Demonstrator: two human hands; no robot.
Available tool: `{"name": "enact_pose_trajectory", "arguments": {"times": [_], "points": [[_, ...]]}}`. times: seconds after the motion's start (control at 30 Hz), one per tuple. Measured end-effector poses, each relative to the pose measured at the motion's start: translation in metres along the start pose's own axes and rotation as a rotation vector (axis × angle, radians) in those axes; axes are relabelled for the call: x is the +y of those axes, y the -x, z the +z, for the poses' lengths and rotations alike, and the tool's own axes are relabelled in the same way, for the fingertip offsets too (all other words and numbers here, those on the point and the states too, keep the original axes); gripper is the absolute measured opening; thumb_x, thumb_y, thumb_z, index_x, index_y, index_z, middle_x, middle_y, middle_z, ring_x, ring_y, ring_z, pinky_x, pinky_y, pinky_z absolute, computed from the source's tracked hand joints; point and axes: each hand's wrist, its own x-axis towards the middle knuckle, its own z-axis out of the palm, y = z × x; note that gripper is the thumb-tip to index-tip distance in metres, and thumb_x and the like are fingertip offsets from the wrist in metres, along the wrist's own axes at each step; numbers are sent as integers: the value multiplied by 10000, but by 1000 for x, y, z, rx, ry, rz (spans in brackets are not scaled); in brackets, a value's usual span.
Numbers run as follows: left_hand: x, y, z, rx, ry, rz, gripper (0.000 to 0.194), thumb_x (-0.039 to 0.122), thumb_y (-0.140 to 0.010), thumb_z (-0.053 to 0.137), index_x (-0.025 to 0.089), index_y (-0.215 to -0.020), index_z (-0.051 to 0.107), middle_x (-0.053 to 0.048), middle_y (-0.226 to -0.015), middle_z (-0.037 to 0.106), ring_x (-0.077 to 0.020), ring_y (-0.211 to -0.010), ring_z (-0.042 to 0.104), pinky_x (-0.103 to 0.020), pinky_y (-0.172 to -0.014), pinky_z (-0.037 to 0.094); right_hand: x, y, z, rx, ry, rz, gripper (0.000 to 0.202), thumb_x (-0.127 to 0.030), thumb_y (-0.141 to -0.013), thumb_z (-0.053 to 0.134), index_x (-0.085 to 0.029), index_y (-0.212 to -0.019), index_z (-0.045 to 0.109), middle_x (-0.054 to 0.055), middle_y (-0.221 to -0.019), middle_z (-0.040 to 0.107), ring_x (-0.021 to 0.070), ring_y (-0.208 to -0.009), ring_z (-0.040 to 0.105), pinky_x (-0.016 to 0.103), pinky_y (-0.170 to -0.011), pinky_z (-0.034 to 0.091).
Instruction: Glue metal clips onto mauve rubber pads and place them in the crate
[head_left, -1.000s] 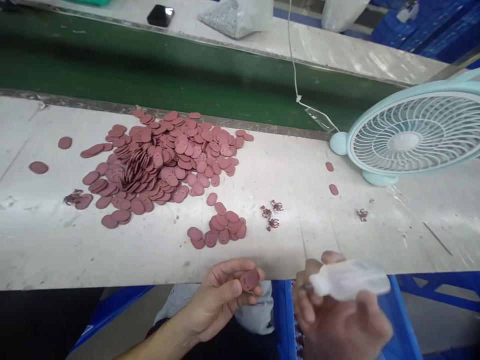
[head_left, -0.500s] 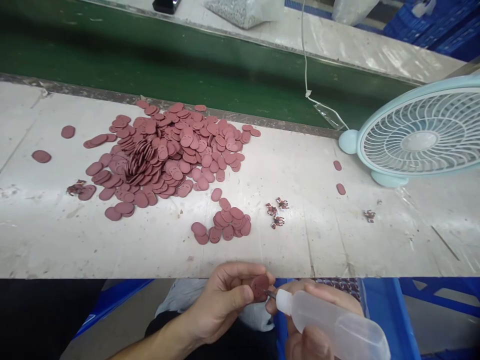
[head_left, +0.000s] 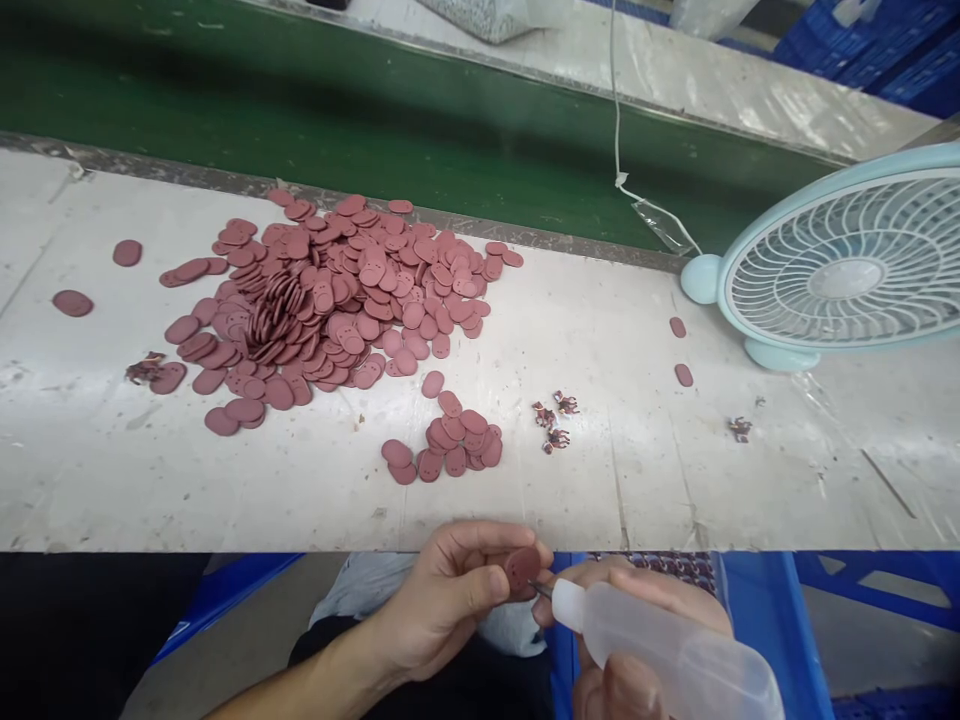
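Near the table's front edge, my left hand (head_left: 461, 590) pinches a reddish-brown oval disc (head_left: 523, 568) between thumb and fingers. My right hand (head_left: 637, 640) is wrapped round a translucent squeeze bottle (head_left: 675, 645) with a white cap, its thin dark tip at the disc's face. A small group of similar discs (head_left: 454, 461) lies just beyond my hands, with a large heap of discs (head_left: 330, 300) farther back to the left. Several tiny brown-and-white figures (head_left: 556, 440) lie to the right of the small group.
A light blue fan (head_left: 847, 278) stands at the right, its white cable (head_left: 617, 110) crossing the green strip (head_left: 225, 120) behind the white table (head_left: 600, 330). Below the table edge, a blue crate (head_left: 772, 610) holds rows of small pieces. Two loose discs lie near the fan.
The view has shifted slightly, so the table and heap appear a little higher. Both hands keep their grips, and the bottle tip is still at the disc.
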Motion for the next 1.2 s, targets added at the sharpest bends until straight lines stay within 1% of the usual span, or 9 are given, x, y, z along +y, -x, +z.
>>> {"name": "enact_pose_trajectory", "arguments": {"times": [0.3, 0.5, 0.6, 0.73, 0.87, 0.97, 1.03, 1.13, 1.2], "points": [[2, 1, 1, 37, 0, -35, 302, 317, -771, 893, 213, -1044, 817, -79, -1026, 820, -184, -906, 758, -264, -819, 584, -2, -9, -12, -172, -94, 74, 273, -517, -913, 644, -398, -1159, 653, 3, -665, 637, 288, -563, 590, 446, -513, 495], [2, 1, 2, 10, 12, -20, 288, 303, -786, 882, 210, -1050, 813, -67, -1022, 822, -183, -887, 766, -258, -785, 597, -4, -4, -3, -116, -67, 6, 256, -502, -913, 660, -370, -1132, 671, 3, -646, 597, 278, -549, 567, 412, -457, 441], [3, 1, 3, 9, 2, -21, 277, 303, -793, 876, 213, -1048, 814, -64, -1027, 823, -174, -883, 768, -247, -795, 595, -10, -6, -10, -142, -113, 60, 271, -509, -894, 687, -370, -1126, 675, 9, -671, 638, 280, -566, 605, 418, -479, 486], [6, 2, 0, 16, -14, -26, 292, 302, -793, 877, 214, -1064, 810, -73, -1064, 821, -171, -926, 777, -217, -842, 595, 1, -38, -36, -209, -556, 482, 273, -501, -906, 663, -308, -1100, 668, 20, -725, 666, 229, -525, 637, 331, -377, 511], [7, 3, -3, 40, -19, -18, 281, 268, -813, 857, 223, -1085, 804, -69, -1103, 819, -155, -903, 782, -190, -813, 609, 52, -100, -62, -208, -1577, 980, 284, -328, -930, 652, -250, -1186, 557, 0, -785, 585, 190, -688, 676, 297, -532, 638], [9, 5, -7, 64, -22, -6, 267, 254, -823, 846, 224, -1085, 805, -68, -1102, 821, -151, -895, 783, -173, -792, 608, 88, -136, -77, -287, -1748, 1131, 252, -175, -924, 595, -232, -1144, 486, -33, -720, 546, 177, -666, 697, 262, -471, 619], [11, 6, -11, 87, -36, 1, 261, 248, -832, 837, 221, -1089, 804, -77, -1115, 820, -154, -902, 784, -173, -795, 610, 94, -143, -80, -320, -1784, 1119, 290, -126, -902, 624, -244, -1123, 481, -60, -693, 538, 159, -649, 696, 230, -450, 603], [14, 7, -16, 130, -49, 14, 261, 245, -838, 830, 217, -1095, 802, -90, -1139, 815, -154, -905, 786, -169, -789, 613, 80, -128, -73, -331, -1787, 1024, 469, -174, -822, 791, -242, -1194, 515, -65, -729, 545, 130, -652, 668, 159, -402, 539], [16, 8, -18, 145, -53, 25, 259, 250, -836, 832, 215, -1092, 803, -90, -1143, 815, -154, -899, 786, -165, -781, 615, 64, -110, -62, -351, -1297, 756, 414, -325, -857, 796, -229, -1198, 582, -59, -744, 535, 85, -555, 575, 120, -328, 434]]}}
